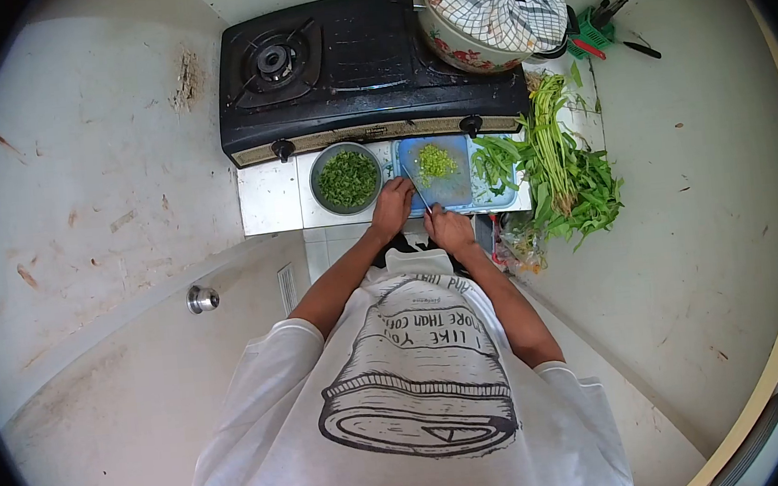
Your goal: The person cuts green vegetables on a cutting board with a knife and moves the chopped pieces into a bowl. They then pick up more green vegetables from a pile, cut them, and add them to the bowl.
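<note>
My right hand (450,228) is closed around the handle of a kitchen knife (417,190). The blade points away from me over the left part of a blue cutting board (464,201). Close to the blade, my left hand (392,206) rests at the board's left edge with its fingers bent together; whatever they may hold is too small to make out. A small heap of chopped pale green stems (436,160) lies on the board. Left of it stands a round grey bowl (313,183) containing chopped dark green leaves (346,178).
Leafy stalks (551,136) are piled at the right, with loose leaves (495,161) on the board's right side. Behind is a black two-burner stove (363,51) bearing a cloth-covered pot (482,42). A green basket (595,32) holds utensils; a plastic bag (526,248) hangs below.
</note>
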### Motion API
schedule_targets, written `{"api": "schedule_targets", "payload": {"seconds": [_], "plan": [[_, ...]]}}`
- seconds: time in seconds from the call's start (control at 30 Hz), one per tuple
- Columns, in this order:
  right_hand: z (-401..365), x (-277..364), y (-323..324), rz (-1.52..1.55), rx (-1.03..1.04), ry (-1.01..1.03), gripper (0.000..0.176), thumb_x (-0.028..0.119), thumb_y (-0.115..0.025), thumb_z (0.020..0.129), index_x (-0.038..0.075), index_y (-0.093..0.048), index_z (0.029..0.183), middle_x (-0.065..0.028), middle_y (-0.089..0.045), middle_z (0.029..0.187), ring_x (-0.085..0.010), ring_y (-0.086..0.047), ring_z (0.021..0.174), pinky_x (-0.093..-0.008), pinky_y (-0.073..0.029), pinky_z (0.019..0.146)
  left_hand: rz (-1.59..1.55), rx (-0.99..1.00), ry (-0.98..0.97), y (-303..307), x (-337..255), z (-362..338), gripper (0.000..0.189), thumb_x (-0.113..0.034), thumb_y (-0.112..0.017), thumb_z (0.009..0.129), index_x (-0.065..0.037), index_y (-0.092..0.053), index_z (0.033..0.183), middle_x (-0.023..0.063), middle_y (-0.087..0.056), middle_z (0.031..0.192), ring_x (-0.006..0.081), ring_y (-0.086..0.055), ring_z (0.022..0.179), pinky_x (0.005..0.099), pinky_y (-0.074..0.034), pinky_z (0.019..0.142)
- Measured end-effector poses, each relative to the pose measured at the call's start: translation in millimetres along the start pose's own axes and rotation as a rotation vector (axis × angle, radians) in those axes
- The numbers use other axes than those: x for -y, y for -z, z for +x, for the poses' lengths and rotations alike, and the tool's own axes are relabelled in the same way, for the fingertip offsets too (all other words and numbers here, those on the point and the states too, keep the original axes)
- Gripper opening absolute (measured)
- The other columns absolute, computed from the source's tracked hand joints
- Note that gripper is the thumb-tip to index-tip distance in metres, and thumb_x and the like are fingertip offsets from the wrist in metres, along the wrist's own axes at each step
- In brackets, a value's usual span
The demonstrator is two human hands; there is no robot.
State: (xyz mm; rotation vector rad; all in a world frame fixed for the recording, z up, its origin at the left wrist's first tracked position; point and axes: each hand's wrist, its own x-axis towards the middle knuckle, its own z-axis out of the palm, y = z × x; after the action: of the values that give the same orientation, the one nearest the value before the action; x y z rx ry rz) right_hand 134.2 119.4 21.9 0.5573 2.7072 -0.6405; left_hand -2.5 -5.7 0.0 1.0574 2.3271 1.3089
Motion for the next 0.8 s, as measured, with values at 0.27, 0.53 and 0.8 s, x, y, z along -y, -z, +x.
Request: {"api": "schedule_targets", "payload": {"seconds": [0.27,0.53,0.8], "plan": [[-3.7,-10.4,-8.7,-0.005,-0.023,0.01,0.045,0.041,-0.049,0.106,-0.002,-0.061,0.102,-0.0282,-0.07,0.074,-0.0473,-0.072,0.071,-0.0561,-0.058,0.067,0.018,0.037,0.081,1.2,-3.4,-2.7,0.005,0.001,-0.062,0.092,0.002,-0.061,0.097,0.0218,-0.058,0.095,0.0459,-0.061,0.089,0.0535,-0.05,0.078],[-1.0,-3.7,2.0,0.052,-0.038,-0.047,0.045,0.041,-0.049,0.106,-0.002,-0.061,0.101,-0.0298,-0.07,0.076,-0.0481,-0.072,0.073,-0.0574,-0.058,0.07,-0.019,0.052,0.001,4.7,1.0,1.0,0.002,0.002,-0.063,0.091,0.003,-0.063,0.093,0.0214,-0.057,0.092,0.0447,-0.06,0.086,0.0522,-0.049,0.076],[-9.2,3.8,-1.8,0.066,-0.001,-0.038,0.045,0.041,-0.049,0.105,-0.003,-0.061,0.1,-0.0292,-0.07,0.075,-0.0489,-0.071,0.072,-0.059,-0.057,0.07,0.008,0.066,-0.003,7.1,-0.9,2.0,0.004,0.003,-0.064,0.09,0.002,-0.064,0.093,0.0208,-0.058,0.091,0.0434,-0.061,0.085,0.0509,-0.05,0.075]]}}
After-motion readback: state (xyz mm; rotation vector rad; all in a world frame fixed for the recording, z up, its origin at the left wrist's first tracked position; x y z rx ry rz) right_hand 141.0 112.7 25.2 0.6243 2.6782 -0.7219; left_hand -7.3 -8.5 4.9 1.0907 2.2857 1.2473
